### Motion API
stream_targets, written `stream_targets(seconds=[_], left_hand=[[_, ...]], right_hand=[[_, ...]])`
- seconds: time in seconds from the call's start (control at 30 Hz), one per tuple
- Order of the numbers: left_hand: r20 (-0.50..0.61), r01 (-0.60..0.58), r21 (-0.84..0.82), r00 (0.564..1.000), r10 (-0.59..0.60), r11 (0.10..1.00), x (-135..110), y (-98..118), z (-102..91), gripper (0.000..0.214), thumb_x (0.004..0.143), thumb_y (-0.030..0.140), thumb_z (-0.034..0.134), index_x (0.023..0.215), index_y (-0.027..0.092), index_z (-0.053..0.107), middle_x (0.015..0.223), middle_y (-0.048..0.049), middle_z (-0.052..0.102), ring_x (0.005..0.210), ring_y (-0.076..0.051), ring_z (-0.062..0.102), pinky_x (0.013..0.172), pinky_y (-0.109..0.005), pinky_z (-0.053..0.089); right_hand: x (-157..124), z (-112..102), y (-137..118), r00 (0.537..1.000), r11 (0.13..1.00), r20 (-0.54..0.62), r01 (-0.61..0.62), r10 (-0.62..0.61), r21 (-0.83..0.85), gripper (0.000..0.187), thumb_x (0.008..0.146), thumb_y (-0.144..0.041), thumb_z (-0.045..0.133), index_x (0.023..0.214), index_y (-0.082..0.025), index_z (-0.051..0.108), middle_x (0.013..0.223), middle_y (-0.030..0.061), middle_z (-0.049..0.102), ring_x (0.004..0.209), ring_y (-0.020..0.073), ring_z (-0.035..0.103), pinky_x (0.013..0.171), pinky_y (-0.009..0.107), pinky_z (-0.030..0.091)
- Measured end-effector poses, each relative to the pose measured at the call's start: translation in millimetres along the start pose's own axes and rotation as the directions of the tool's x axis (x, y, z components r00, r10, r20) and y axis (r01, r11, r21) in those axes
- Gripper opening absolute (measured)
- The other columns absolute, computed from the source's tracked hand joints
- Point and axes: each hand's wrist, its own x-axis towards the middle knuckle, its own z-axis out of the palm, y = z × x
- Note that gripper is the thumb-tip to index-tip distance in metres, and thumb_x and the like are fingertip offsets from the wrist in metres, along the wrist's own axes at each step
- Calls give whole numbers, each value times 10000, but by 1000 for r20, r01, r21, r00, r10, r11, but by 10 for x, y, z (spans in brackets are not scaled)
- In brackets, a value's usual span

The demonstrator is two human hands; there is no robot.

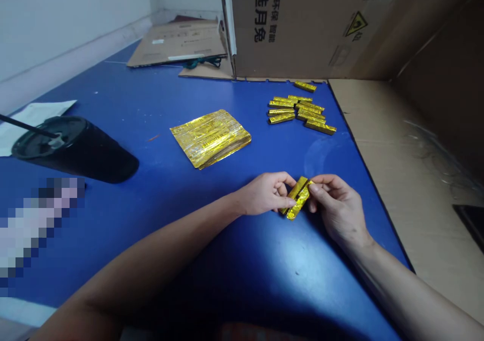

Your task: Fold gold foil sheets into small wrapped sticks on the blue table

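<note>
My left hand [264,194] and my right hand [338,205] meet over the blue table [159,94], both pinched on a small gold foil-wrapped bar [297,198] held just above the surface. The left fingers grip its near end, the right thumb and fingers its far end. Farther back lies a flat stack of gold foil sheets [210,138]. Several finished gold-wrapped bars [300,110] lie in a loose cluster near the table's far right corner.
A black tumbler with a straw [73,149] lies at the left, beside white paper [32,115]. A large cardboard box [302,26] stands at the back, flattened cardboard [179,41] behind it, and a cardboard sheet [408,169] borders the table's right edge.
</note>
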Motion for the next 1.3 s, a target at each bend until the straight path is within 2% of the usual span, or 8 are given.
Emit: stream_targets(seconds=[0.2,0.57,0.63,0.77,0.87,1.0,1.3], left_hand=[[4,17,1,1000,-17,1000,3,28,6,302,713,158,574,1005,94,533,582,42,519,483,-59,501,494,-194,428],[11,12,76,1000,-13,997,-12,42,7,280,727,110,453,979,97,575,579,31,516,467,-63,467,465,-184,394],[5,5,48,1000,-5,999,-13,36,8,322,744,118,445,1049,99,544,569,33,513,459,-67,469,463,-186,399],[-36,-50,61,998,53,997,-15,22,10,470,798,154,427,1263,129,369,536,61,468,450,-70,459,460,-180,379],[-29,-64,132,997,68,989,-18,11,21,453,821,192,421,1268,145,369,560,57,460,468,-69,451,456,-174,362],[-44,-69,214,996,80,974,-16,-1,33,504,776,188,495,1264,140,376,565,69,430,488,-65,435,467,-172,355],[-52,-52,107,997,58,993,-14,10,29,451,792,180,463,1232,97,413,587,46,466,508,-71,456,506,-190,388]], right_hand=[[-1,-8,-19,1000,1000,15,-20,20,1,119,696,-242,664,702,-175,566,517,-46,560,384,66,459,393,198,337],[6,-10,-39,998,999,38,-47,48,-13,135,697,-280,665,707,-178,576,517,-43,557,382,73,456,377,200,341],[-1,-15,-36,998,999,44,-46,47,-19,131,706,-282,657,716,-178,579,511,-42,553,385,74,455,380,201,342],[-9,-25,-21,998,999,54,-45,46,-13,117,721,-272,645,717,-177,578,500,-47,552,382,63,454,386,189,339],[-5,-28,-8,997,999,56,-46,47,-14,110,723,-268,644,719,-179,580,506,-45,559,385,62,458,385,187,338],[-1,-29,-7,997,999,55,-46,46,-6,117,719,-275,646,710,-180,580,507,-42,560,392,69,463,387,194,346],[-7,-22,-54,994,998,92,-60,60,-11,125,739,-290,615,763,-172,581,541,-26,575,409,90,476,404,226,358]])
